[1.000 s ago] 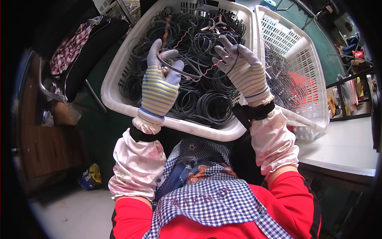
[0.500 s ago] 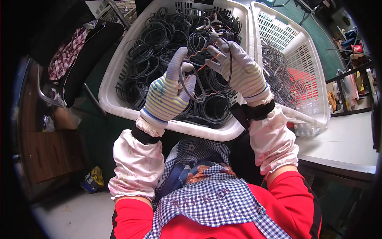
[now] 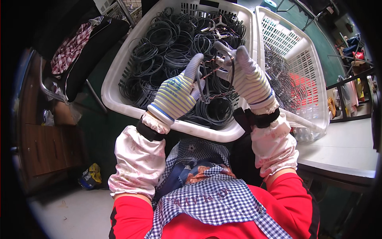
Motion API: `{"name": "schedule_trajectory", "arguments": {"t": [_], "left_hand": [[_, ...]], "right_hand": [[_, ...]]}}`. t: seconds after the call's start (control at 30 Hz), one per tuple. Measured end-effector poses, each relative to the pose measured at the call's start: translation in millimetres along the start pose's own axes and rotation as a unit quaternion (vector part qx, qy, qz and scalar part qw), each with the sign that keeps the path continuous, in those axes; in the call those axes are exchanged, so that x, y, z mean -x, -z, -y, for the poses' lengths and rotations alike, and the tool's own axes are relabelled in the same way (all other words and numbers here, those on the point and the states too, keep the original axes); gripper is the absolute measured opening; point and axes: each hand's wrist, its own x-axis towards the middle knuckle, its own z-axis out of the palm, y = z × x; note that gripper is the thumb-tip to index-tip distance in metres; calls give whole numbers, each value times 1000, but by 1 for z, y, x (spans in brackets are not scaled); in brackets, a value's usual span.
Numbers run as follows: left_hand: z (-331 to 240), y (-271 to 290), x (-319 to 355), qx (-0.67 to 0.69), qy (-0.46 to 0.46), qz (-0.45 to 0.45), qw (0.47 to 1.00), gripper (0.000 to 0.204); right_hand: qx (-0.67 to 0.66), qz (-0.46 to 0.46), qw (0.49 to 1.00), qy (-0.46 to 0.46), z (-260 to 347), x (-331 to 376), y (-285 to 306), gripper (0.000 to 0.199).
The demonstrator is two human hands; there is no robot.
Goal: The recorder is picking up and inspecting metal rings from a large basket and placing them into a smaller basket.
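A small coil of dark grey cable [image 3: 201,92] is held up between my gloved hands, above a white plastic basket [image 3: 115,104]. My left hand [image 3: 179,92] grips the coil's left side between thumb and fingers. My right hand [image 3: 251,79] pinches its right side, the fingertips near reddish-orange twisted wire that crosses the loop. The fingers partly hide the wire's ends. Many similar cable coils [image 3: 159,36] fill the basket below. Both gloves are pale with yellow-green stripes.
A second white basket [image 3: 314,79] on the right holds thin dark wire pieces [image 3: 278,85]. Beside it is a white tabletop [image 3: 338,147]. A chair with a checked cloth [image 3: 71,47] stands at the left, near a brown wooden cabinet [image 3: 51,151].
My left hand has moved right and slightly down, bringing the hands closer together. The coil between them looks narrower, and its twisted wire has shifted.
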Motion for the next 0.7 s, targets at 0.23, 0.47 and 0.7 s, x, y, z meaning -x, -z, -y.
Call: {"name": "schedule_trajectory", "arguments": {"t": [0.23,0.47,0.7], "left_hand": [[-4,0,-3,1,2,9,1000,65],[-2,0,-4,-19,-6,18,1000,66],[0,3,-5,-44,42,50,997,66]], "right_hand": [[-14,-69,997,1,7,3,-6,16],[162,-143,975,58,-2,2,0,12],[611,-100,709,338,-14,-1,-20,34]]}}
